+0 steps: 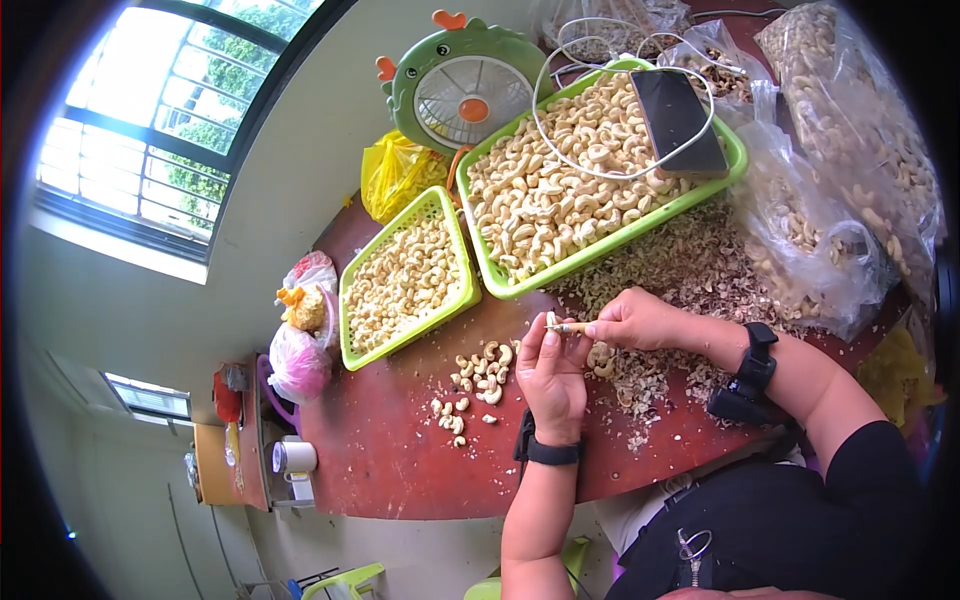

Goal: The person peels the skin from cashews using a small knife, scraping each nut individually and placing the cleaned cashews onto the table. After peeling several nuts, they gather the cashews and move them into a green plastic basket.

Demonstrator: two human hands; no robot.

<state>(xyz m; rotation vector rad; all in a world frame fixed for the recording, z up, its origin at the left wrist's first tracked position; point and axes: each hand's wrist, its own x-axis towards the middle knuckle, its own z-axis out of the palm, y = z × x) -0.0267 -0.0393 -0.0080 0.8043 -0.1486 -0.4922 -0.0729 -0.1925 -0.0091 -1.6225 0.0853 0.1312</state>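
My left hand (553, 385) is raised above the red table, its fingertips pinched round a cashew (551, 320). My right hand (632, 322) grips a small knife with a light handle (575, 327), whose tip meets the cashew. Left of my left hand, loose cashews (484, 372) lie on the table. Beneath and beside my right hand spread peeled skins and crumbs (690, 270). Beyond my hands stand a large green basket (610, 255) full of cashews and a smaller green basket (410, 343), also holding cashews.
A phone (680, 120) with a white cable rests on the large basket. Behind are a green fan (470, 95) and a yellow bag (400, 178). Plastic bags of cashews (850, 130) stand at the right. Pink bags (300, 362) and a white mug (294, 457) are at the left.
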